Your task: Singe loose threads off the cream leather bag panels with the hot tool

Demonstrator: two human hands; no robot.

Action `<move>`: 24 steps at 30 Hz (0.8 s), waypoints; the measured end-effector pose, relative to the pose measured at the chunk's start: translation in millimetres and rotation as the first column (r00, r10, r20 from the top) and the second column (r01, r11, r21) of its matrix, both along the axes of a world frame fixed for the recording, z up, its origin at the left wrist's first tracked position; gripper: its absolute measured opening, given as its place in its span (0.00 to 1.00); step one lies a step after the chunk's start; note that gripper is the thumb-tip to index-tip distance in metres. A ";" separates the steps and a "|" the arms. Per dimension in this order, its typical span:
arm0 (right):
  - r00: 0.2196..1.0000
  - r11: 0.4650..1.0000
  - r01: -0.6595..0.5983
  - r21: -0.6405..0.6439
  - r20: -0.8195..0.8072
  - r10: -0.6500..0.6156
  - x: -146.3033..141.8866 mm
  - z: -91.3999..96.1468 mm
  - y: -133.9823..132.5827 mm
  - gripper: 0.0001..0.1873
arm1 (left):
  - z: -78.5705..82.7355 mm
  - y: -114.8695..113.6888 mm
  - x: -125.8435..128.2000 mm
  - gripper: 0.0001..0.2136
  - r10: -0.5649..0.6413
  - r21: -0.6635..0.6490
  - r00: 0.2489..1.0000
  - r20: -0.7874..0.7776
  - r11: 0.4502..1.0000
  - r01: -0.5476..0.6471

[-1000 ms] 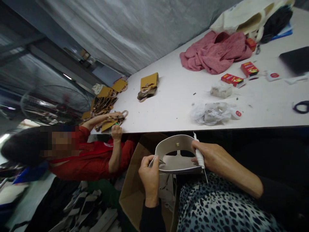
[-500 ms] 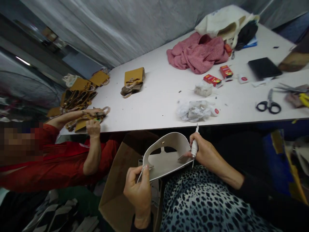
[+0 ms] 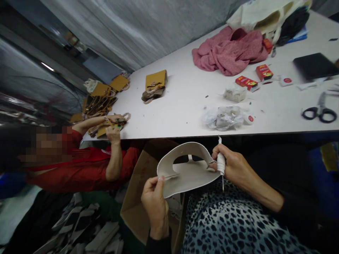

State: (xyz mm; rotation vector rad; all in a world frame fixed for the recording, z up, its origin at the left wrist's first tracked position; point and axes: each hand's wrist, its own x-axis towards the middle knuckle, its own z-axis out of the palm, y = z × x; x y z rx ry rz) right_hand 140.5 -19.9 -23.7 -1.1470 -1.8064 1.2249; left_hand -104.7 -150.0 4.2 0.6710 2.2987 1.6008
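A curved white leather bag piece [image 3: 185,173] lies over my lap, just below the table edge. My left hand [image 3: 155,204] pinches its left corner, fingers closed on the leather. My right hand [image 3: 233,167] grips the piece's right end and also holds a white pen-like tool [image 3: 220,164] upright, its thin metal tip pointing down. My leopard-print clothing [image 3: 233,225] shows under the piece.
The white table [image 3: 185,95] carries a plastic bag [image 3: 225,118], red boxes [image 3: 246,82], scissors [image 3: 319,113], a pink cloth [image 3: 229,53], a black pad [image 3: 314,65] and tan bags [image 3: 155,84]. A person in red [image 3: 87,169] works at the left. A cardboard box [image 3: 140,190] stands below.
The view swung right, then partly back. My left hand shifted along the piece's left corner. My right hand kept the tool and the right end.
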 end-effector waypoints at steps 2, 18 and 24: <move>1.000 1.000 0.005 0.006 -0.009 -0.005 -2.6 -3.6 -2.1 0.07 | -9.6 -1.2 -7.6 0.14 0.030 -0.010 0.999 0.036 1.000 -0.030; 0.984 0.955 -0.137 0.263 -0.079 0.162 -5.0 14.5 15.4 0.06 | 32.1 -22.6 -74.8 0.16 -0.697 -0.137 0.717 0.017 0.709 0.692; 0.928 0.887 -0.283 0.366 -0.128 0.349 -14.9 21.2 16.9 0.07 | 80.8 42.4 -76.8 0.08 -0.696 0.189 0.653 -0.298 0.628 0.755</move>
